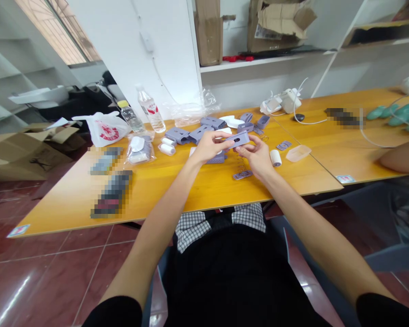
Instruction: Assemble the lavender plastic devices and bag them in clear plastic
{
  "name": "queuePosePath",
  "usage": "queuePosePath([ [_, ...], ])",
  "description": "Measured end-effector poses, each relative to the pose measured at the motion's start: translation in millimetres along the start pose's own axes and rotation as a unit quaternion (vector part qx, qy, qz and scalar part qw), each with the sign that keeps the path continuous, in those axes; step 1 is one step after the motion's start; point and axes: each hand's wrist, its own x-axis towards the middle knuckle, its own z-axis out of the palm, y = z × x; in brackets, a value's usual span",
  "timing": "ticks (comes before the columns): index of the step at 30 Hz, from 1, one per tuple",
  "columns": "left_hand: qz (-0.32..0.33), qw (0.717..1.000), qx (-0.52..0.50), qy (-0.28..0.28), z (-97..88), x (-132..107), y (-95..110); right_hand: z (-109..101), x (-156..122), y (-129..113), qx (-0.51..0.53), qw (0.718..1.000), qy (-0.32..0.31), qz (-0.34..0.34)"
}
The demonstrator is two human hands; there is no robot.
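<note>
My left hand (207,146) and my right hand (255,156) together hold a small lavender-grey plastic casing (239,139) above the yellow wooden table (163,190). The casing has a dark slot in its face. Around my hands lie several similar lavender-grey plastic parts (199,133), and a coiled metal spring (240,163) sits just below my hands. A flat slotted grey piece (242,175) lies near my right hand, and a white roller (276,158) stands to its right.
Several white rollers in a clear bag (139,152) lie left of the parts. Behind them are a water bottle (152,109) and a white plastic bag (104,128). Another person's forearm (404,156) rests at the right table edge, near green gloves (395,114). Pixelated objects (113,194) lie front left.
</note>
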Motion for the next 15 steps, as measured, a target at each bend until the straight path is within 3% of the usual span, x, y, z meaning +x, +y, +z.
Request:
queuePosePath([
  [4, 0.005, 0.999, 0.034, -0.011, -1.6, -1.7, 2.9, -1.4, 1.1, 3.0, -0.035, 0.999, -0.016, 0.004],
  [10, 0.038, 0.995, 0.074, -0.063, -6.9, -0.1, 3.2, -0.7, 1.3, 5.6, -0.043, 0.999, 0.009, 0.0],
  [15, 0.095, 0.991, 0.081, -0.041, -5.4, 0.2, 7.3, -1.8, 1.3, -2.8, -0.058, 0.997, -0.014, -0.04],
])
